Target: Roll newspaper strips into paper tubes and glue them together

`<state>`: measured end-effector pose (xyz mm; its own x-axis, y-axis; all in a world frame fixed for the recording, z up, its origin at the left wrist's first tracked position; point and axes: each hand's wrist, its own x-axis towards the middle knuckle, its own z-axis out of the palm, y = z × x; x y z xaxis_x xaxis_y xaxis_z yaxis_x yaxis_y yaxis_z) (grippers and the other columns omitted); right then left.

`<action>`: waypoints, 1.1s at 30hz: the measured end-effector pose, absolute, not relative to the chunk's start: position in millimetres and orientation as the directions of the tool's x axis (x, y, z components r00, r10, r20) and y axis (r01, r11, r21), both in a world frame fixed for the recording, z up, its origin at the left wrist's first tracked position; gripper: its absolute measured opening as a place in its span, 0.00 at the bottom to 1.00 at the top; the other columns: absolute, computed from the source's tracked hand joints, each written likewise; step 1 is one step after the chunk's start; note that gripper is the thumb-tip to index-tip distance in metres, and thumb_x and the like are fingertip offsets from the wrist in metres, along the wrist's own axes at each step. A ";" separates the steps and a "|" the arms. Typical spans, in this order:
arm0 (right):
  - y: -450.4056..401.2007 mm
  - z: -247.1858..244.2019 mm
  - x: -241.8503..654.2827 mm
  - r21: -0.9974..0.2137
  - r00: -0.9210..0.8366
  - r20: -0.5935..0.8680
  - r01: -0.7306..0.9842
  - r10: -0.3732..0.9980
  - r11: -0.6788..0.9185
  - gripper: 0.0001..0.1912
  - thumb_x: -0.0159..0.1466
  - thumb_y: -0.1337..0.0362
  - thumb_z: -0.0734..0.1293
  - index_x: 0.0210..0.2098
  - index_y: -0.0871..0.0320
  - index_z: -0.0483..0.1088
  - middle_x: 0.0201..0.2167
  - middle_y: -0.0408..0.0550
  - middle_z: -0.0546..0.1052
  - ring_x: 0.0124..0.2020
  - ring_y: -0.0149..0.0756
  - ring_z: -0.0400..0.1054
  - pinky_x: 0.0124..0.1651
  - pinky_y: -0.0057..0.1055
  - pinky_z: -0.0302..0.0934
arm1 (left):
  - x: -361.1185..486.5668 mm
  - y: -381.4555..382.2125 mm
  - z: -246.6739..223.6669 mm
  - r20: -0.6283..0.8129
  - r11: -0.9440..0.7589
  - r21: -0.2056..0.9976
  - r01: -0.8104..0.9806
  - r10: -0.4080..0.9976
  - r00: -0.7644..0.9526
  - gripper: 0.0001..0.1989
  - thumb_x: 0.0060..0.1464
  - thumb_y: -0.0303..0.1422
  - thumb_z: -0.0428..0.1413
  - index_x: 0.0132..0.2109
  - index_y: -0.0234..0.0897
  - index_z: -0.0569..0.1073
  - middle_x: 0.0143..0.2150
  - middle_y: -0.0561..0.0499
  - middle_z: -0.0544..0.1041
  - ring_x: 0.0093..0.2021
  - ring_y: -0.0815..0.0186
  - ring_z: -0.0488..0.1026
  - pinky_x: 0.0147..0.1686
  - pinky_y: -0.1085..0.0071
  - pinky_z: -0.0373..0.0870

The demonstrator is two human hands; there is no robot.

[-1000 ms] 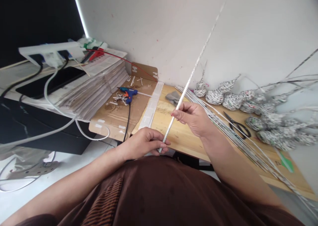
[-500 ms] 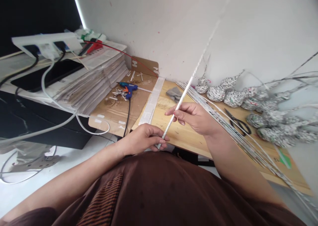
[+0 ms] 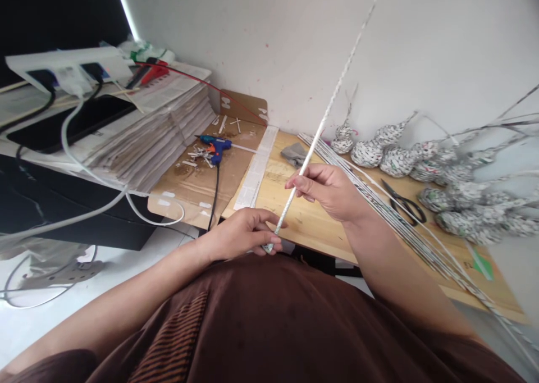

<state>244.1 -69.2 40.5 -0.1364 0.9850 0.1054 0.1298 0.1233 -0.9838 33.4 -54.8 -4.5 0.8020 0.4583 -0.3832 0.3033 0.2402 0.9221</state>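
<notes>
A long, thin rolled paper tube (image 3: pixel 322 126), white with faint printed specks, slants up from my lap toward the wall. Close to my body, my left hand (image 3: pixel 250 232) pinches its lower end between thumb and fingers. Farther up the tube, my right hand (image 3: pixel 326 189) grips it with thumb and fingertips. Several more such paper tubes (image 3: pixel 373 206) lie in a bundle on the table beyond my right forearm. Black-handled scissors (image 3: pixel 406 206) rest beside them.
Woven paper gourd shapes (image 3: pixel 398 161) line the wall. A blue glue gun (image 3: pixel 217 147) lies on cardboard (image 3: pixel 236 175) among paper scraps. Left are stacked newspapers (image 3: pixel 168 124), a power strip (image 3: pixel 67 65) and a phone (image 3: pixel 76 122). A grey cloth (image 3: pixel 293 154) lies behind my right hand.
My right hand has shifted slightly up and left along with the tube. The left hand keeps its pinch near the lower end. The whole view has moved a little.
</notes>
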 end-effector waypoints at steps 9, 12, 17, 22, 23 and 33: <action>-64.7 36.3 241.4 -0.991 -0.074 0.075 0.109 0.994 0.083 0.14 0.53 0.55 0.74 0.25 0.59 0.74 0.20 0.41 0.69 0.22 0.25 0.58 0.23 0.26 0.53 | 32.0 -55.4 -12.8 -0.359 0.175 0.933 0.313 0.486 0.797 0.13 0.51 0.39 0.58 0.40 0.35 0.77 0.34 0.49 0.79 0.35 0.65 0.76 0.36 0.70 0.72; -65.1 37.0 242.1 -0.987 -0.078 0.084 0.129 0.993 0.094 0.14 0.54 0.53 0.72 0.26 0.59 0.73 0.21 0.42 0.69 0.22 0.25 0.58 0.24 0.25 0.52 | 31.6 -56.4 -13.3 -0.361 0.180 0.933 0.313 0.474 0.803 0.14 0.52 0.39 0.56 0.41 0.35 0.77 0.34 0.48 0.79 0.36 0.64 0.76 0.36 0.70 0.72; -68.2 39.7 246.5 -0.984 -0.213 0.039 0.160 0.976 0.074 0.14 0.55 0.53 0.71 0.32 0.59 0.76 0.25 0.44 0.72 0.23 0.25 0.58 0.23 0.26 0.50 | 31.2 -56.8 -16.0 -0.360 0.170 0.933 0.318 0.469 0.806 0.14 0.52 0.38 0.57 0.42 0.34 0.77 0.35 0.47 0.79 0.38 0.63 0.76 0.36 0.70 0.72; -70.7 38.8 249.1 -0.986 -0.083 0.074 0.143 0.994 0.085 0.13 0.53 0.55 0.74 0.28 0.59 0.74 0.20 0.41 0.69 0.21 0.25 0.57 0.23 0.26 0.50 | 30.2 -57.3 -17.4 -0.342 0.134 0.939 0.317 0.477 0.810 0.13 0.52 0.38 0.56 0.41 0.35 0.77 0.35 0.48 0.79 0.37 0.63 0.76 0.35 0.71 0.71; -71.2 39.1 249.5 -0.987 -0.127 0.063 0.138 0.990 0.081 0.13 0.55 0.55 0.72 0.31 0.59 0.75 0.22 0.42 0.71 0.22 0.25 0.58 0.23 0.26 0.51 | 29.9 -57.2 -17.1 -0.340 0.129 0.939 0.318 0.479 0.810 0.13 0.52 0.38 0.56 0.41 0.35 0.77 0.35 0.48 0.79 0.37 0.63 0.76 0.35 0.72 0.71; -72.6 39.5 248.1 -0.986 -0.136 0.067 0.145 0.988 0.087 0.11 0.55 0.57 0.72 0.32 0.58 0.75 0.25 0.44 0.73 0.24 0.27 0.61 0.24 0.26 0.55 | 28.4 -57.2 -17.6 -0.313 0.065 0.944 0.325 0.497 0.809 0.12 0.52 0.37 0.56 0.40 0.36 0.77 0.34 0.49 0.79 0.34 0.65 0.75 0.33 0.73 0.69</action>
<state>248.1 -72.6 39.5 -0.1360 0.9884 0.0669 0.1454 0.0867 -0.9856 28.4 -57.2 -17.6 0.8094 0.4971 -0.3127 0.3248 0.0646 0.9436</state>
